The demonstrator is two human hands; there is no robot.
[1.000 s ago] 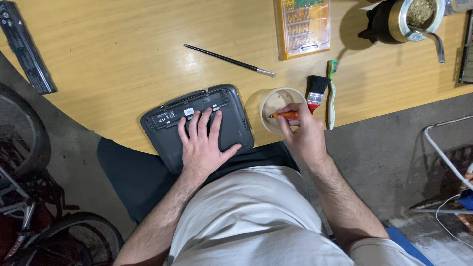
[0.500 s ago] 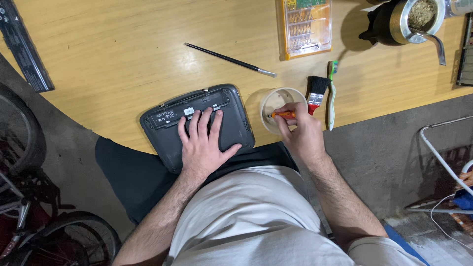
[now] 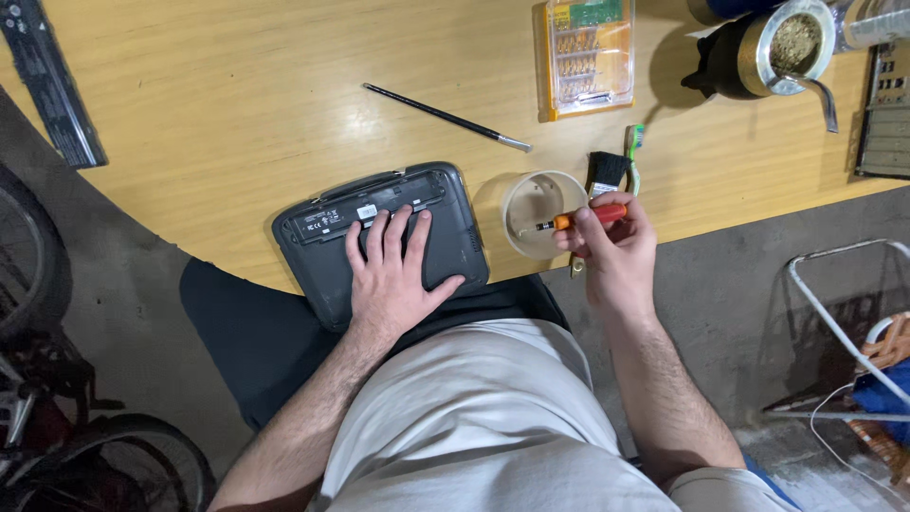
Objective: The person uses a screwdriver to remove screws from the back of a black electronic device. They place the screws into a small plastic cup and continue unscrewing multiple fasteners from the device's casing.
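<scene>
A dark grey laptop (image 3: pixel 322 237) lies upside down at the near edge of the wooden table (image 3: pixel 237 114). My left hand (image 3: pixel 393 275) rests flat on its underside, fingers spread. To its right stands a small round beige cup (image 3: pixel 531 194). My right hand (image 3: pixel 611 246) grips an orange-handled screwdriver (image 3: pixel 578 218), its tip pointing left into the cup.
A thin black tool (image 3: pixel 445 117) lies above the laptop. A clear orange case of screwdriver bits (image 3: pixel 585 52) sits further back. A small paintbrush (image 3: pixel 607 171) and a green toothbrush (image 3: pixel 633 152) lie by the cup. A dark round vessel with a metal straw (image 3: pixel 773 47) stands far right. Bicycle wheels (image 3: pixel 28 256) are left.
My right hand has tilted the screwdriver slightly over the cup. My left hand stays on the laptop.
</scene>
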